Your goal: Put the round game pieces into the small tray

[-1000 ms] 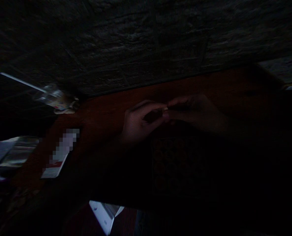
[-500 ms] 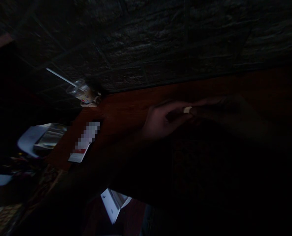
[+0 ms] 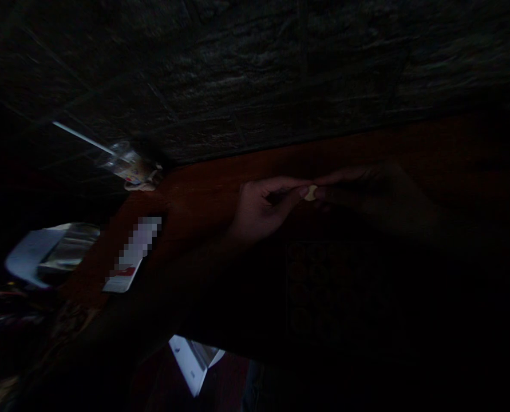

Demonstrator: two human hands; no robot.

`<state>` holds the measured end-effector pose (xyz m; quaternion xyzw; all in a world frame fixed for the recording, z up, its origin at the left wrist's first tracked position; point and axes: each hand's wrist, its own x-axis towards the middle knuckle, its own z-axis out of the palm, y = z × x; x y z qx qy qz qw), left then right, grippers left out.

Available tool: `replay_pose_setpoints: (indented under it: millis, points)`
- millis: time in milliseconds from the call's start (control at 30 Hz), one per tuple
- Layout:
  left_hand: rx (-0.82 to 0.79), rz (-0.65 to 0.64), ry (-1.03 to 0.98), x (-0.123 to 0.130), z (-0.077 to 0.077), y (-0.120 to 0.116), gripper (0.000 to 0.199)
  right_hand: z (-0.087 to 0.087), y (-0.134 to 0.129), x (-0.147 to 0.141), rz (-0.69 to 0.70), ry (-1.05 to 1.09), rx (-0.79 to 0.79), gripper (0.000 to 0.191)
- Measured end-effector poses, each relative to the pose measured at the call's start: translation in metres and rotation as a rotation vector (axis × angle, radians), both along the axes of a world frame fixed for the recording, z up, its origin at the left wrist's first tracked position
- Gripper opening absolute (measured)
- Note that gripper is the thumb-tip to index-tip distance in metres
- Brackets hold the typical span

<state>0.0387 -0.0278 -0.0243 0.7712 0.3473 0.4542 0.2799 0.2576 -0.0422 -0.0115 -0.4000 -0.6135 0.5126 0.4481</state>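
Observation:
A small pale, roundish piece [image 3: 310,193], its kind unclear in the dim light, is pinched between both hands. My left hand [image 3: 257,209] grips its left side between thumb and fingertips. From the right, my right hand [image 3: 366,186] closes its thumb and fingers on the other side; much of that hand fades into shadow. Both hands are over a reddish-brown wooden table [image 3: 212,183]. Just below them, a dark sheet or tray with faint round shapes [image 3: 319,286] can barely be made out.
At the table's far left corner stands a clear plastic cup [image 3: 130,166] with a white straw, against a dark tiled wall [image 3: 246,74]. A phone [image 3: 126,269] with a blurred screen lies nearer. A white box-like object [image 3: 190,363] sits below the table's edge; a pale chair [image 3: 31,254] is left.
The pale piece has turned and shows a rounder face between the fingertips. The whole view has shifted, so the hands, cup and phone appear further left.

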Motion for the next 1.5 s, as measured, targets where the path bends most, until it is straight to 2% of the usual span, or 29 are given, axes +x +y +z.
replay_pose_setpoints:
  millis: [133, 233, 433, 700, 933, 1133, 1300, 1400, 1500]
  points:
    - [-0.014, -0.041, -0.032, -0.001, -0.003, -0.001, 0.024, 0.002, 0.001, 0.000, 0.012, 0.047, -0.031, 0.017]
    - [0.037, -0.047, -0.017, -0.003, -0.004, 0.000, 0.026, 0.002, 0.002, -0.001, 0.038, 0.069, -0.050, 0.022]
    - [0.097, 0.057, 0.000, -0.005, -0.002, -0.003, 0.020, 0.000, 0.004, -0.001, 0.077, 0.090, -0.050, 0.026]
    - [0.079, 0.168, -0.005, -0.003, 0.000, -0.006, 0.013, -0.002, 0.006, -0.001, 0.030, 0.098, -0.062, 0.034]
    - [0.027, 0.001, -0.027, 0.000, -0.003, -0.002, 0.026, -0.004, 0.003, -0.003, 0.005, 0.139, -0.065, 0.035]
    - [0.031, 0.004, 0.068, -0.002, 0.002, -0.003, 0.016, -0.008, 0.004, -0.002, 0.026, 0.135, -0.014, 0.034]
    - [-0.033, -0.020, 0.106, -0.006, 0.007, 0.002, 0.027, -0.011, 0.004, -0.001, 0.003, 0.069, 0.096, 0.026]
    - [-0.048, -0.039, 0.100, -0.006, 0.010, 0.003, 0.028, -0.012, 0.001, -0.002, -0.019, 0.023, 0.185, 0.017]
    - [-0.034, -0.063, 0.101, -0.005, 0.012, 0.003, 0.028, -0.013, -0.002, -0.003, -0.018, -0.005, 0.254, 0.018]
